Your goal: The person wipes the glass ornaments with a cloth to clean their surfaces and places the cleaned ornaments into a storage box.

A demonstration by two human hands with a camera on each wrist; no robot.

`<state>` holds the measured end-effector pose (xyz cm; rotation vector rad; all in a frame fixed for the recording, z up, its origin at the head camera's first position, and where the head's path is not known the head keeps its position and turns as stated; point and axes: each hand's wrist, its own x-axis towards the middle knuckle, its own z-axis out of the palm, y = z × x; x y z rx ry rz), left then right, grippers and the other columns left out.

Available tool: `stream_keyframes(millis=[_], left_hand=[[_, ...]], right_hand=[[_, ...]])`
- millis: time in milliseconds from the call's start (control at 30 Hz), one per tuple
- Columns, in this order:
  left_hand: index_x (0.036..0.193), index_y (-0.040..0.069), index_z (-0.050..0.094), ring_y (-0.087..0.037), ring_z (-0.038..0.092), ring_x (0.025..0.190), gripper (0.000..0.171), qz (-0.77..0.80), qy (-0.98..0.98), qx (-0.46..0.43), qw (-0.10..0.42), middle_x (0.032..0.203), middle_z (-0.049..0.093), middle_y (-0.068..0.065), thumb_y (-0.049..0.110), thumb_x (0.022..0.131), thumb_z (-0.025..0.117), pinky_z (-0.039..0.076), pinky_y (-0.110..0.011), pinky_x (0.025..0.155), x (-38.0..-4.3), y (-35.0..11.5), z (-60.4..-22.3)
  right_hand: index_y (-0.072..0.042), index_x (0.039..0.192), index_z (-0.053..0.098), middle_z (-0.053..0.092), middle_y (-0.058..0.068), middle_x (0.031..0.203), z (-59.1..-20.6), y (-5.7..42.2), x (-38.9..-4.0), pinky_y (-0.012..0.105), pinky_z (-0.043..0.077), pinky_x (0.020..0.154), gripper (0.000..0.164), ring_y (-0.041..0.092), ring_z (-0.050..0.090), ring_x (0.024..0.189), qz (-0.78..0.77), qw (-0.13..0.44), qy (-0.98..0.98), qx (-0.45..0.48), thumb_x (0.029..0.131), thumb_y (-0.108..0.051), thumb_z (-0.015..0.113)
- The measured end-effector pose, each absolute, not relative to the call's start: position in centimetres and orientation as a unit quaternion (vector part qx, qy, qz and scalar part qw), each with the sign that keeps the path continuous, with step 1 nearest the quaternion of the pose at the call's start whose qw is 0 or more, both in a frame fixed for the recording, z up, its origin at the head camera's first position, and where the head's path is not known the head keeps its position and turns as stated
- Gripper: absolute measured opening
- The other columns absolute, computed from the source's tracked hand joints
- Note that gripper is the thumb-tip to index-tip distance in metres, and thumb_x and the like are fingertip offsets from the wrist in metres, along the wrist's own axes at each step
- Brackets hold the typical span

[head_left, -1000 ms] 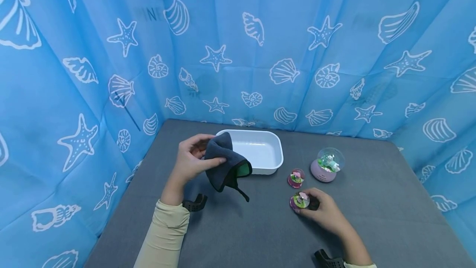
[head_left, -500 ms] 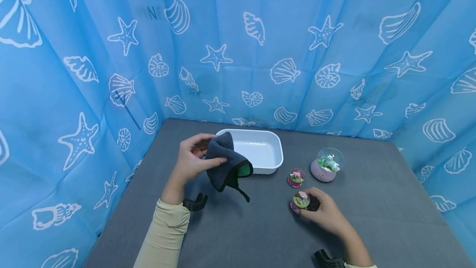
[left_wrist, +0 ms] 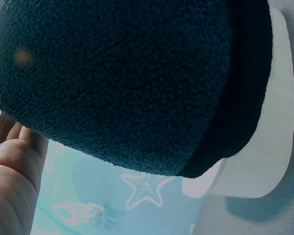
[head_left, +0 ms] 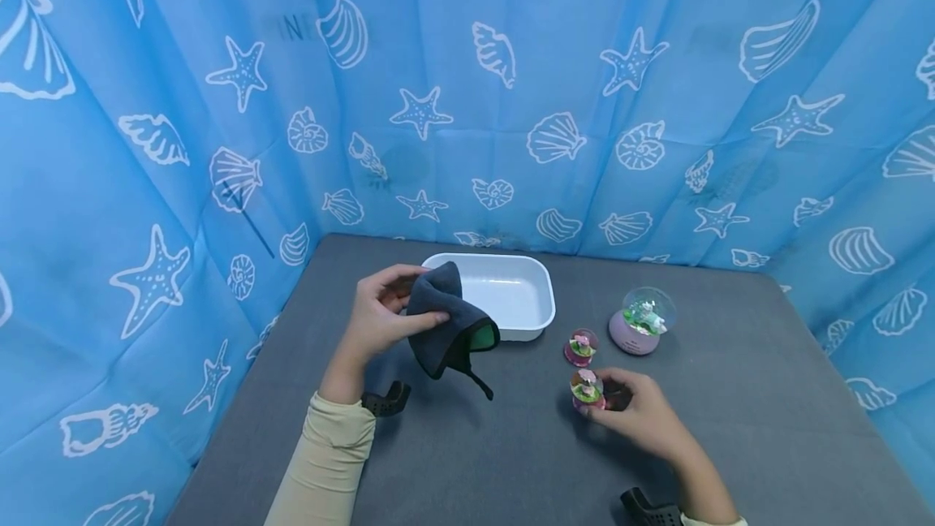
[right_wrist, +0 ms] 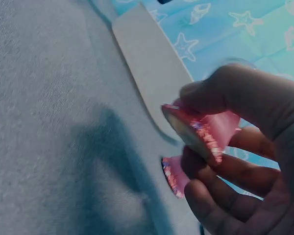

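My left hand (head_left: 383, 311) pinches a dark grey cloth (head_left: 445, 319) with black edging, a green underside and a hanging loop. The cloth covers the near left corner of a white tray (head_left: 511, 291) and fills most of the left wrist view. In my right hand (head_left: 639, 408) a small snow globe (head_left: 588, 390) with a pink base is held between thumb and fingers. Its underside (right_wrist: 186, 134) shows in the right wrist view, raised off the table. Just beyond it stands a second small pink snow globe (head_left: 580, 347).
A larger snow globe (head_left: 643, 321) with a lilac base stands to the right of the small one. The grey-covered table (head_left: 497, 461) ends at the back against a blue curtain (head_left: 467, 104) printed with shells and starfish.
My right hand has lifted the small snow globe slightly and turned it more upright. The left hand and the cloth have hardly moved.
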<state>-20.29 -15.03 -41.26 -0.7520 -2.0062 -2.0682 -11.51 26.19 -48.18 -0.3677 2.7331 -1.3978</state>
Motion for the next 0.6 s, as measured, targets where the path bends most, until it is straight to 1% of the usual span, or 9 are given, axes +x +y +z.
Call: stream_keyframes(millis=[133, 200, 433, 600], left_hand=[[0.125, -0.003, 0.07, -0.019, 0.075, 0.103, 0.056, -0.692, -0.672, -0.252, 0.078, 0.118, 0.073, -0.017, -0.006, 0.074, 0.092, 0.065, -0.032, 0.089, -20.3, -15.0, -41.3], [0.125, -0.003, 0.07, -0.018, 0.075, 0.103, 0.056, -0.691, -0.673, -0.251, 0.079, 0.119, 0.073, -0.019, -0.007, 0.073, 0.092, 0.065, -0.032, 0.089, -20.3, -14.9, -41.3], [0.125, -0.004, 0.07, -0.018, 0.075, 0.103, 0.056, -0.688, -0.673, -0.26, 0.081, 0.119, 0.073, -0.018, -0.007, 0.073, 0.092, 0.065, -0.031, 0.089, -20.1, -14.8, -41.1], [0.126, -0.003, 0.07, -0.018, 0.076, 0.103, 0.057, -0.688, -0.672, -0.265, 0.077, 0.119, 0.073, -0.019, -0.007, 0.073, 0.092, 0.065, -0.031, 0.089, -20.2, -14.7, -41.3]], right_hand=[[-0.003, 0.117, 0.075, 0.077, 0.009, 0.109, -47.5, 25.8, -11.3, 0.029, 0.064, 0.079, 0.038, 0.006, 0.072, 0.093, -0.457, -0.029, 0.88, -0.124, 0.084, -0.01, 0.091], [-0.005, 0.116, 0.076, 0.077, 0.009, 0.109, -47.1, 25.6, -11.3, 0.027, 0.065, 0.08, 0.037, 0.005, 0.072, 0.094, -0.462, -0.046, 0.877, -0.126, 0.083, -0.01, 0.092], [-0.007, 0.114, 0.075, 0.076, 0.011, 0.109, -45.8, 25.1, -11.4, 0.022, 0.064, 0.08, 0.034, 0.009, 0.075, 0.093, -0.485, -0.047, 0.862, -0.138, 0.084, -0.008, 0.091], [-0.005, 0.115, 0.075, 0.075, 0.013, 0.114, -45.0, 24.8, -11.6, 0.018, 0.063, 0.082, 0.036, 0.007, 0.075, 0.096, -0.488, -0.076, 0.856, -0.15, 0.083, -0.003, 0.09]])
